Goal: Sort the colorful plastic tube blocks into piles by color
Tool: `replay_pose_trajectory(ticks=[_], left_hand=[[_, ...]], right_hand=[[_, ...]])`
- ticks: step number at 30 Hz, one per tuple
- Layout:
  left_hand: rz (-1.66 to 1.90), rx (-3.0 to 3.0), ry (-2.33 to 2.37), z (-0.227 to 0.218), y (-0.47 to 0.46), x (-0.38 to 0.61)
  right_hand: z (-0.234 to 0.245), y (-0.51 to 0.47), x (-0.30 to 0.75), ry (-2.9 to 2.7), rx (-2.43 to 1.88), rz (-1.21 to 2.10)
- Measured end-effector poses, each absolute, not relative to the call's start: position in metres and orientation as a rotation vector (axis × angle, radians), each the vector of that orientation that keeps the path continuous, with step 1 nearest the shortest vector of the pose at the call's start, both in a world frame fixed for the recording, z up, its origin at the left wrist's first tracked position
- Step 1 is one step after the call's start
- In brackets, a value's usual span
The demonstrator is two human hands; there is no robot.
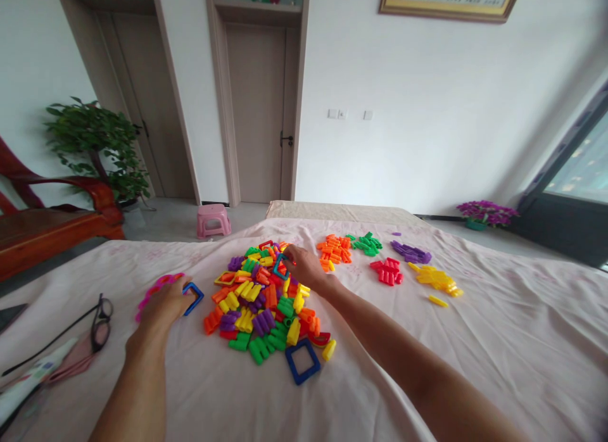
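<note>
My left hand [164, 303] is closed on a blue square plastic frame [194, 299] at the left of a mixed heap. A pink scalloped ring piece [152, 286] shows behind its fingers; whether the hand touches it I cannot tell. At the heap's far right side my right hand [304, 266] pinches a teal square frame [280, 268]. The heap of plastic building pieces [256, 293] mixes orange, yellow, green, purple and red tubes. Against its near edge lies another blue square frame [303, 361]. A yellow piece [329, 349] rests beside that frame.
Sorted piles lie to the right: orange [336, 247], green [368, 243], red [387, 271], purple [411, 252] and yellow [436, 278]. Eyeglasses [101, 322] and a white device [35, 375] lie at the left on the pink tablecloth [228, 397]. A pink stool [213, 220] stands beyond.
</note>
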State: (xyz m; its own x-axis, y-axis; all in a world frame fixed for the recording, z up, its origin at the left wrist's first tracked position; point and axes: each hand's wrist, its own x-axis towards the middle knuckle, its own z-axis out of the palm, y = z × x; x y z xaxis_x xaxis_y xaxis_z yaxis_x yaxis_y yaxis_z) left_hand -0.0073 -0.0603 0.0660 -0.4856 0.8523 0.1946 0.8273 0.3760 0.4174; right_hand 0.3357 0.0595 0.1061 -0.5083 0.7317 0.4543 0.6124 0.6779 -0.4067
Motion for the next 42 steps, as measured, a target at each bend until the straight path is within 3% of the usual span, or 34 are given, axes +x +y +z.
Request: replay_pose_trajectory(ticks=[6, 9, 12, 19, 27, 29, 34, 42], left_hand=[[0.578, 1.773, 2.600, 0.074, -0.051, 0.024], [0.527, 1.850, 2.569, 0.074, -0.046, 0.043], [0.478, 1.853, 2.557, 0.068, -0.042, 0.057], [0.574, 1.699, 2.548, 0.063, -0.037, 0.067], [1.070, 1.350, 2.323, 0.064, -0.030, 0.064], [1.235, 1.302, 2.173, 0.066, -0.030, 0.065], [1.508, 1.269, 1.739, 0.082, -0.031, 0.079], [1.421, 1.259, 1.424, 0.108, -0.044, 0.129]], right_hand=[[0.097, 0.045, 0.380, -2.053, -0.939, 1.348], [0.090, 0.027, 0.405, -2.134, -0.993, 1.578], [0.087, 0.009, 0.425, -2.282, -1.145, 1.527], [0.095, -0.019, 0.436, -2.737, -1.326, 0.769], [0.088, -0.012, 0.431, -2.626, -1.310, 0.676], [0.086, -0.007, 0.426, -2.486, -1.330, 0.741], [0.090, 0.002, 0.400, -1.999, -1.193, 1.339], [0.105, 0.013, 0.326, -1.649, -0.899, 1.599]])
